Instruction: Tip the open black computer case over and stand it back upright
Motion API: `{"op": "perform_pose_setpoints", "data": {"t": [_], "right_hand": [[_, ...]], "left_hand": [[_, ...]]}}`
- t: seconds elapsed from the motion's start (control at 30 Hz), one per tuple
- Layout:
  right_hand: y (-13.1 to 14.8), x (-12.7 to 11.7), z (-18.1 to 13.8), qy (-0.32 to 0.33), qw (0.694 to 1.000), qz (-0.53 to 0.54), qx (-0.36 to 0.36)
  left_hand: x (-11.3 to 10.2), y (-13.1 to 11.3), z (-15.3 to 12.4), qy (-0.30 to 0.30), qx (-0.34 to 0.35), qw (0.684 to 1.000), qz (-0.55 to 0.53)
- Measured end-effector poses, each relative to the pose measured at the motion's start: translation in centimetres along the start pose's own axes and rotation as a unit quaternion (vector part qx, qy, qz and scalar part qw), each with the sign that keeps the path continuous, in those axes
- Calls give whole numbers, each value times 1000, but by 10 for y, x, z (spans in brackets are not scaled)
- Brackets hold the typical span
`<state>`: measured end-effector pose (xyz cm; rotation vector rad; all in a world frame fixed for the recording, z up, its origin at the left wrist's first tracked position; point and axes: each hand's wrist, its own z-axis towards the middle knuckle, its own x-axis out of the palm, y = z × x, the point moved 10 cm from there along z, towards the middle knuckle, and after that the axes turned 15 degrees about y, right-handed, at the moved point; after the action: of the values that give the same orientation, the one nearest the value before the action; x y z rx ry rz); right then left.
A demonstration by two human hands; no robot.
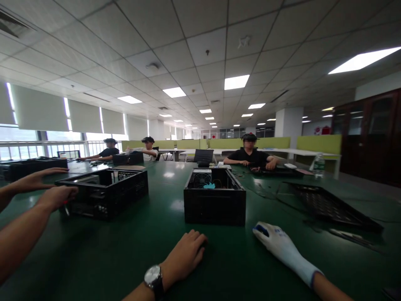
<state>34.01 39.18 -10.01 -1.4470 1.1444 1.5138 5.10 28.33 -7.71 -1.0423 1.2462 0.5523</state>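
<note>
My left hand (186, 254), bare and with a watch (153, 275) on its wrist, lies palm down on the green table, its fingers loosely stretched and nothing visible in it. On the right, my right hand (278, 240) wears a white glove with blue on it. It rests on the table, fingers bent, with a gap between thumb and forefinger; no held thing shows. Just beyond both hands stands a black computer case (214, 206), open on top. Inside it are a fan (200, 179) and a light-blue piece (209, 185) of unclear kind. Neither hand touches the case.
At left another person's bare hands (58, 196) are at a second black case (106, 196). A black perforated panel (332, 205), thin tools (354, 238) and cables lie at right, near a water bottle (318, 165). Several co-workers sit farther back at the green table (166, 242).
</note>
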Motion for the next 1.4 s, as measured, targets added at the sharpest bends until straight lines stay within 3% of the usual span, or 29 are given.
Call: {"op": "perform_pose_setpoints", "data": {"t": [0.13, 0.37, 0.57, 1.07, 1.4], "right_hand": [[-5, 7, 4, -4, 1000, 12, -15], [-2, -7, -5, -22, 993, 113, -10], [-1, -7, -9, 17, 985, 164, 52], [3, -4, -13, 53, 983, 167, 59], [5, -10, -14, 30, 985, 157, 60]], "left_hand": [[3, 3, 2, 6, -3, 1000, 0], [5, 5, 3, -7, 6, 1000, 8], [4, 3, 2, -1, 2, 1000, 8], [6, 7, 4, 4, 5, 1000, 8], [5, 7, 2, 11, -3, 1000, 2]]}}
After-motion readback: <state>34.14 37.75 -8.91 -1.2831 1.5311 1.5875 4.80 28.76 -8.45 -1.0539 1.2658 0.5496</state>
